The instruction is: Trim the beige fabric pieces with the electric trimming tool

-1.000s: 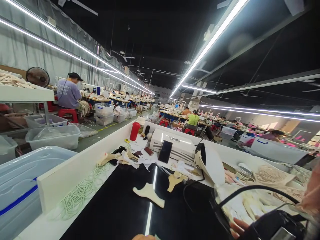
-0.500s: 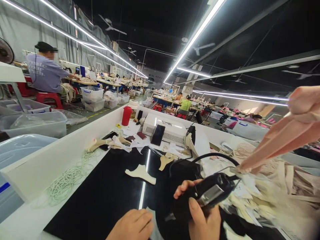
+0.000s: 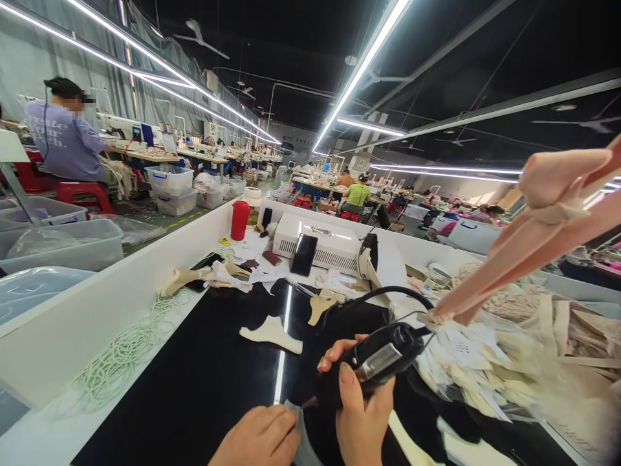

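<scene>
My right hand (image 3: 361, 401) is wrapped round a black corded power tool (image 3: 383, 356) with a silver plate on its side, thumb near and fingers on the far side. The tool's lower end is dark and hard to make out against the black board (image 3: 204, 375). My left hand (image 3: 259, 437) rests low on the board, fingers curled together, fingertips at the edge of a pale translucent sheet (image 3: 303, 437). Ahead lies a cream curved piece (image 3: 272, 334). A knotted pink fabric strip (image 3: 490, 272) slopes down to the tool's cord end.
Green cord (image 3: 121, 362) lies in a tangle at left by the white side wall (image 3: 121, 272). Behind are a phone (image 3: 304, 254), a white vented box (image 3: 330, 243) and a red cup (image 3: 239, 220). Cream pieces in plastic (image 3: 466, 369) are heaped at right. Co-workers (image 3: 68, 139) sit beyond.
My right hand and the tool have moved left and slightly nearer the left hand. The pink strip has swung left with them. My left hand is almost unmoved; the view has shifted a little.
</scene>
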{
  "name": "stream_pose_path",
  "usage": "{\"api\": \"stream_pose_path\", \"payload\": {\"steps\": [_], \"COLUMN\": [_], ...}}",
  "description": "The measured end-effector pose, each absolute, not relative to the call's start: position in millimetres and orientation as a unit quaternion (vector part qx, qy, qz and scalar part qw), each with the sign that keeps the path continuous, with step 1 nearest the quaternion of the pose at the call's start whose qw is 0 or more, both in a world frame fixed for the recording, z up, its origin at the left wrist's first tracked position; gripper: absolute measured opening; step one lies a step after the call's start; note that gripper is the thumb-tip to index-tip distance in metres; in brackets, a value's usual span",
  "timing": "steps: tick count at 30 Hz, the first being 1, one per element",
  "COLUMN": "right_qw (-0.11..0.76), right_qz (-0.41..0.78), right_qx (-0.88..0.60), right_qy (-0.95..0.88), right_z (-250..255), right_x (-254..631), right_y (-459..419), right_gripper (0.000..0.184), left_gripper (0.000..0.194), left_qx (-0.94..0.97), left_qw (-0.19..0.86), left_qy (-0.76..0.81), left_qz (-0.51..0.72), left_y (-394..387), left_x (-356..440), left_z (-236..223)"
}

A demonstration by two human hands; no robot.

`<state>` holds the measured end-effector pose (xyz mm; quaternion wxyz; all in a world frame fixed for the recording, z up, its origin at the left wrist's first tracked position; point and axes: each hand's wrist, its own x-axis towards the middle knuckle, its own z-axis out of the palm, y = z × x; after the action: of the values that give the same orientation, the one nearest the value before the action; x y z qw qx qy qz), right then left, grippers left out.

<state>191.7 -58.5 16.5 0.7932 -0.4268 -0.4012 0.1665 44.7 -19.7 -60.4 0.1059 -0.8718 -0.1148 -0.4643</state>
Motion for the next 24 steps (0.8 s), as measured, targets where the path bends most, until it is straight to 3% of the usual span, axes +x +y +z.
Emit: {"api": "stream_pose_path", "payload": {"steps": [24], "right_qw": [0.787], "right_qz": [0.144], "right_qx": [-0.447], "right_qy": [-0.400], "right_z": [15.0], "right_x": [193.6], "right_y": [-57.8], "right_gripper": [0.028], "left_gripper": [0.055], "left_qx": [-0.868], "left_qw": [0.111], "left_qy": [-0.112], "left_qz": [-0.471], "left_y": [-19.3], "left_x": [44.7], "left_z": [-59.6]}}
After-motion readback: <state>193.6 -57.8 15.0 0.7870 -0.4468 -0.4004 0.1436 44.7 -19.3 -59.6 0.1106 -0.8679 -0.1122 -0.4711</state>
